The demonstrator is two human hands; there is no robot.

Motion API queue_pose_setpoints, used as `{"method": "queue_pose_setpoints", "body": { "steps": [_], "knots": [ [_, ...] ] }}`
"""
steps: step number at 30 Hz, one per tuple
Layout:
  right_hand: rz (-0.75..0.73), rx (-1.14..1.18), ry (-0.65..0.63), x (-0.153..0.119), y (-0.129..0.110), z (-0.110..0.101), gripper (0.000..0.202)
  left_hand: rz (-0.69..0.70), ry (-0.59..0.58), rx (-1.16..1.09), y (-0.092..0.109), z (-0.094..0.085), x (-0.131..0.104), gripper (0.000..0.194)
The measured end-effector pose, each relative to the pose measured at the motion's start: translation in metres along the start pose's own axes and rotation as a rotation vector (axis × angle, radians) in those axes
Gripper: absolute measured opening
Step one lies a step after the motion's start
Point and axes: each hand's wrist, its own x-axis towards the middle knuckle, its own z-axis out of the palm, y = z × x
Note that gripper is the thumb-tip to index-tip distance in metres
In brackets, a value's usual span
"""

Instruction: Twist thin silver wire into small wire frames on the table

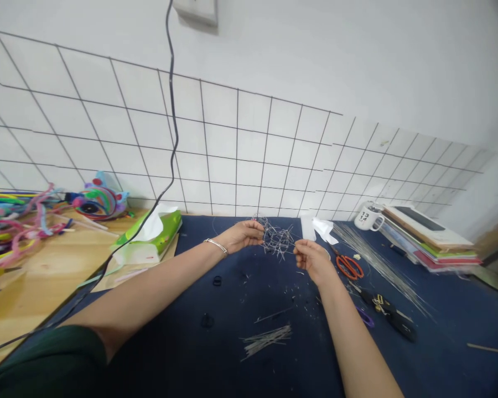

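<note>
A tangled structure of thin silvery wire (pixel 279 239) is held above the dark blue cloth near its back edge. My left hand (pixel 245 235), with a bangle at the wrist, pinches the structure's left side. At its right side, my right hand (pixel 313 258) has thumb and fingers pressed together on a thin wire end that reaches toward the structure. Below both hands, a small bundle of short wires (pixel 268 340) lies on the cloth among scattered clippings.
Orange-handled scissors (pixel 349 266), long wires (pixel 382 265) and black pliers (pixel 392 316) lie at the right. Behind them stand a white mug (pixel 368 217) and stacked books (pixel 434 235). A green tissue pack (pixel 160 235) and colourful pipe cleaners (pixel 33 226) are at the left. A black cable (pixel 172 110) hangs down.
</note>
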Motion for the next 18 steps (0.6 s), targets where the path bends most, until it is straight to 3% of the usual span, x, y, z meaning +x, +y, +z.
{"method": "queue_pose_setpoints", "body": {
  "steps": [7, 13, 18],
  "knots": [
    [-0.029, -0.056, 0.04, 0.01, 0.006, -0.016, 0.028, 0.056, -0.08, 0.259, 0.01, 0.0, 0.033, 0.025],
    [-0.09, -0.199, 0.182, 0.029, 0.032, -0.031, 0.03, 0.178, -0.124, 0.647, 0.05, 0.009, 0.098, 0.024],
    [-0.191, -0.506, 0.202, 0.035, 0.042, -0.03, 0.018, 0.285, -0.141, 0.998, 0.082, 0.019, 0.15, 0.018]
  ]
}}
